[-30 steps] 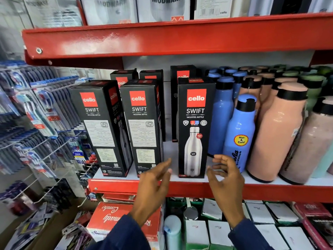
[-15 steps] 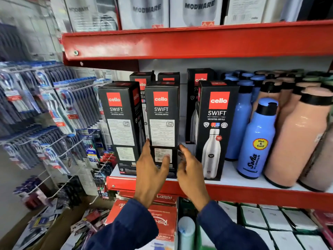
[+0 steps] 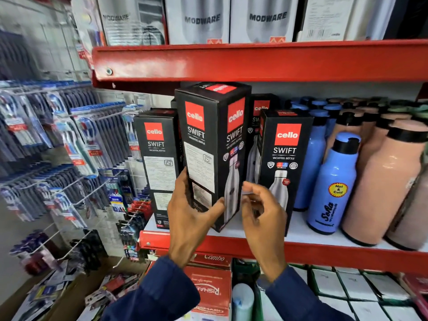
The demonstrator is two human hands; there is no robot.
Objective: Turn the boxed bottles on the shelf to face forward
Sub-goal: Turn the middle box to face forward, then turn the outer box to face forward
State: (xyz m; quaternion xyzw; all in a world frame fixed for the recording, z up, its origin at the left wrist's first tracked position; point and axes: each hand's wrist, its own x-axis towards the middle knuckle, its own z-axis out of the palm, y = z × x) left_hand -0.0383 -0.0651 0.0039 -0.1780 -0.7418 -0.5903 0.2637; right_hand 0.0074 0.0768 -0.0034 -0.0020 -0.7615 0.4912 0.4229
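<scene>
Where red shelf stands, toothbrush rack adjoins.

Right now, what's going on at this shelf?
A person is facing up black boxed bottles on a red shelf. The left hand grips the middle box near its base, tilted and part-turned so both the text side and the bottle-picture side show. The right hand hovers open beside it. The right box shows its picture side; the left box shows its text side.
</scene>
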